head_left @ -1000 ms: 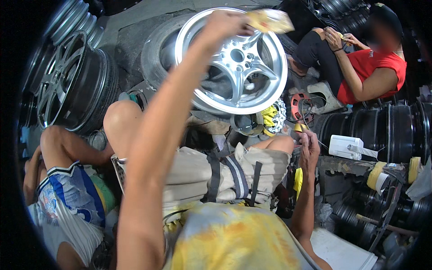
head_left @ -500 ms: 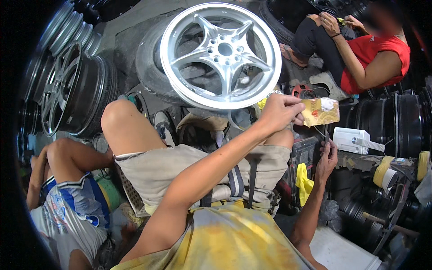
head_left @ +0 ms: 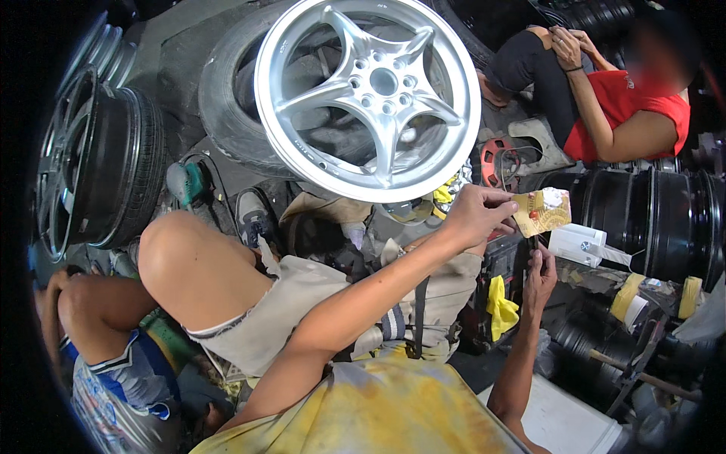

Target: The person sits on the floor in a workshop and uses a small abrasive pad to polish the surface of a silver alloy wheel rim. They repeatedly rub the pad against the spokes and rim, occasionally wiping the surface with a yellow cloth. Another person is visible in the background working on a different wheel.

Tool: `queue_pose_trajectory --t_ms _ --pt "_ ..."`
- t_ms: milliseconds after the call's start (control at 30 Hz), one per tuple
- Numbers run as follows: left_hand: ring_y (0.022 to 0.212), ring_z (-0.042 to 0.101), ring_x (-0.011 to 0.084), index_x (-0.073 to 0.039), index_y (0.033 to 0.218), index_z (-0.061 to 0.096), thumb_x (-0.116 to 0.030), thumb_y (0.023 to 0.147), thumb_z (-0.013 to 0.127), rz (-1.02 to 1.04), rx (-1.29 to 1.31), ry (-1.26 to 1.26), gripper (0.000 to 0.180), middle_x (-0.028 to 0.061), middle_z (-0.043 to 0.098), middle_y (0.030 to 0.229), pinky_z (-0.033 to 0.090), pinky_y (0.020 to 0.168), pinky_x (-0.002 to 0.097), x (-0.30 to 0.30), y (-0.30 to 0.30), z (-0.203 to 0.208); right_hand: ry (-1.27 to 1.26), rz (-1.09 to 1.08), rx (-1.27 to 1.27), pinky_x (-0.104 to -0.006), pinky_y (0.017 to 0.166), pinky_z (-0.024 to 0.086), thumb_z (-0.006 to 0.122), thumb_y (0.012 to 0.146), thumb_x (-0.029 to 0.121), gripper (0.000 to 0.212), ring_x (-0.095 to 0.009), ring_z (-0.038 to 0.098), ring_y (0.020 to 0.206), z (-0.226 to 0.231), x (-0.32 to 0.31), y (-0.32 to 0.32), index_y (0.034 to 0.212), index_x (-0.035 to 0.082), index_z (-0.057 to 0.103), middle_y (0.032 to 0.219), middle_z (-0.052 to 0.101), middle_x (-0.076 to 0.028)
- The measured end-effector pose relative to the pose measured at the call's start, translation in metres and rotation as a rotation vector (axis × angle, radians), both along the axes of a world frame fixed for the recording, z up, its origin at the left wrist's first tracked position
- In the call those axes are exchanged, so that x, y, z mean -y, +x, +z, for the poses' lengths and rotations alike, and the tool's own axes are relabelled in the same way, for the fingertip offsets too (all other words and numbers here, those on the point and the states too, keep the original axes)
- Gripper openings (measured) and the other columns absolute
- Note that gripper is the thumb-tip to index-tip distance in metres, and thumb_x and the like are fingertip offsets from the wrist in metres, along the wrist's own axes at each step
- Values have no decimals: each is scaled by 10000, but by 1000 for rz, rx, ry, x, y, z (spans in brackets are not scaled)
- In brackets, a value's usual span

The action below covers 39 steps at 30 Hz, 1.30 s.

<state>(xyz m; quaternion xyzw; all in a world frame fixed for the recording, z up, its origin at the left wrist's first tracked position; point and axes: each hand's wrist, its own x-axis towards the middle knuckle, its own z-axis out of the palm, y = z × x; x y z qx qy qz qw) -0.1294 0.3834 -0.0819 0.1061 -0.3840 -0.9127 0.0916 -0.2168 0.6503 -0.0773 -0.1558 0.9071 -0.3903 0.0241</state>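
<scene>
My left hand [head_left: 475, 219] reaches across my lap to the right, its thumb and fingers pinching the edge of a gold card [head_left: 538, 221]. A lump of white paste [head_left: 556, 198] lies on the card's far corner. Below the card, my right hand [head_left: 540, 281] is closed around a slim dark tool [head_left: 534, 243]. Only a short piece of that tool shows, so its kind is unclear. Ahead of me a silver spoked wheel rim [head_left: 386, 144] lies face up over a worn tyre [head_left: 219, 113].
A co-worker in a red top [head_left: 631, 113] sits at far right; another person's knee [head_left: 94, 314] is at left. Around me are a dark wheel [head_left: 121, 166], a green power sander [head_left: 187, 184], a white box [head_left: 578, 244], a yellow cloth [head_left: 501, 309] and black rims [head_left: 628, 216].
The view has shifted, so the rim appears larger. My right hand has come closer to the card, which my left hand still holds. The co-worker's hands have come together.
</scene>
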Motion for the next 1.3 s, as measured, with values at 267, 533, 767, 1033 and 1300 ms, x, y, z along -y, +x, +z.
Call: queue_pose_trajectory --t_ms 267,533,767,1033,1300 --pt "745 711 139 126 1146 684 -97 973 647 -11 -107 166 284 144 739 900 631 680 276 -3 -9 -17 229 5 -80 -298 887 478 587 1039 218 306 -146 593 962 26 10 1 1207 -22 672 1061 674 -82" --pt "757 722 128 94 1139 705 -85 976 627 240 -51 -13 254 122 748 916 614 671 260 15 -10 -8 224 -13 -134 -279 908 464 571 1050 176 264 -127 578 978 66 51 -8 1213 -4 674 1076 653 -54" --pt "758 715 119 96 1161 693 -94 980 643 352 8 31 267 119 743 900 604 674 249 42 -7 -10 193 253 -280 -305 904 474 604 1000 76 193 -173 611 969 103 119 15 1147 -11 693 1032 666 -91" --pt "747 718 139 84 1142 705 -81 975 648 402 -47 -50 242 135 738 929 595 670 270 49 -5 -3 293 457 -439 -339 785 518 670 890 -49 242 -267 664 878 117 156 27 1121 16 699 955 659 -141" --pt "783 680 122 86 1175 691 -99 979 664 371 -45 -66 270 84 687 925 640 700 288 52 -4 -2 265 384 -449 -333 786 517 653 922 -17 178 -250 665 866 114 156 15 1092 -18 703 940 665 -145"
